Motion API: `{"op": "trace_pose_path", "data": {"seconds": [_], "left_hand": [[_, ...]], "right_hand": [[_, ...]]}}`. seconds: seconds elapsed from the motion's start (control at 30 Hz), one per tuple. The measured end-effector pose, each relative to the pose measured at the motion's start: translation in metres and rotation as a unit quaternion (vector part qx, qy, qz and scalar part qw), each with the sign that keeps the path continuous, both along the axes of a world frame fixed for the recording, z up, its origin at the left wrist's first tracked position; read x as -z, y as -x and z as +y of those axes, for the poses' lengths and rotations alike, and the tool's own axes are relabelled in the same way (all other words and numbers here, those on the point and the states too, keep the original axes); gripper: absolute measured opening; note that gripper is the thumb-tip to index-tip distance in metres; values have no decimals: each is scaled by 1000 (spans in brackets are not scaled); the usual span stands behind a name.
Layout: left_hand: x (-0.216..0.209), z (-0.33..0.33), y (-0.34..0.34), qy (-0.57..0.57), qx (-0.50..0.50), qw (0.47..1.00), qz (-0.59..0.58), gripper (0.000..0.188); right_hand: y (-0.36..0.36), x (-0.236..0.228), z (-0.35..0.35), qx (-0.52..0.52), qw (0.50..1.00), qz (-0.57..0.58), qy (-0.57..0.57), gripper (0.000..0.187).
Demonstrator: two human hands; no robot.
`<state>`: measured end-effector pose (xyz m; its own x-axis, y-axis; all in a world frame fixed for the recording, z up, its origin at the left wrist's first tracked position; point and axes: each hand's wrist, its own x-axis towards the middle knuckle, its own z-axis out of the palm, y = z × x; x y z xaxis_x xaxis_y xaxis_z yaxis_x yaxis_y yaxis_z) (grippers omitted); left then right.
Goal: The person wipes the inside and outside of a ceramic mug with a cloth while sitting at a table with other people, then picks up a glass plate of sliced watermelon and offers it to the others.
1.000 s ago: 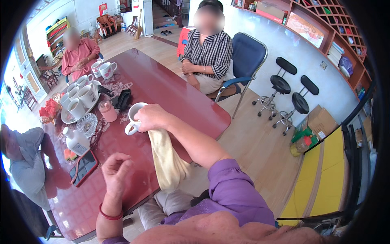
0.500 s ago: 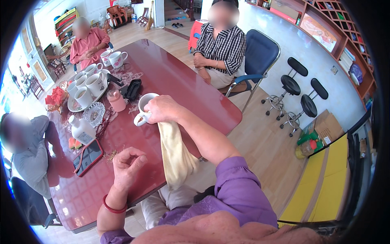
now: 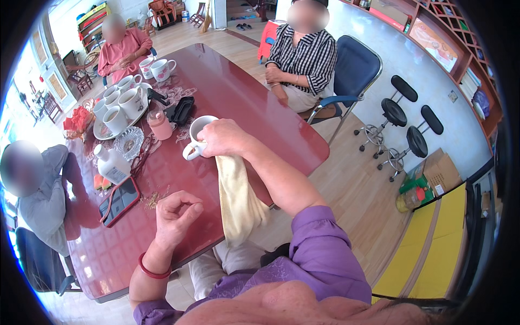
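Right hand [image 3: 227, 138] pinches the mug [image 3: 196, 131] at four o'clock; left hand [image 3: 174, 218] curls, can't tell its grip! Likely brittle, slick: favour the seven-o'clock handle [image 3: 192, 151].

Prob. a home dining rm: red table [image 3: 244, 97], mugs [image 3: 130, 104] on tray [image 3: 99, 130] (wooden armchair [image 3: 161, 14] in bkgd).

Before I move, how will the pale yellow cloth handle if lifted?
The pale yellow cloth is probably floppy: it hangs in loose folds below the right hand. Its lower end may swing, as it appears to droop past the edge of the table.
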<state>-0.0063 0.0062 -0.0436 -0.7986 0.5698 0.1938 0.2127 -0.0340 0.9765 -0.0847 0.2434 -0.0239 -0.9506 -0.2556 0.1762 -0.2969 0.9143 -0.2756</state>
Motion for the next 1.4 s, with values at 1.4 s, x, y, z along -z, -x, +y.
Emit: {"op": "trace_pose_path", "data": {"seconds": [1.4], "left_hand": [[13, -28, -75, -32, 46, 977, 207, 15]], "right_hand": [[-14, 3, -9, -36, 957, -55, 282, 36]]}}
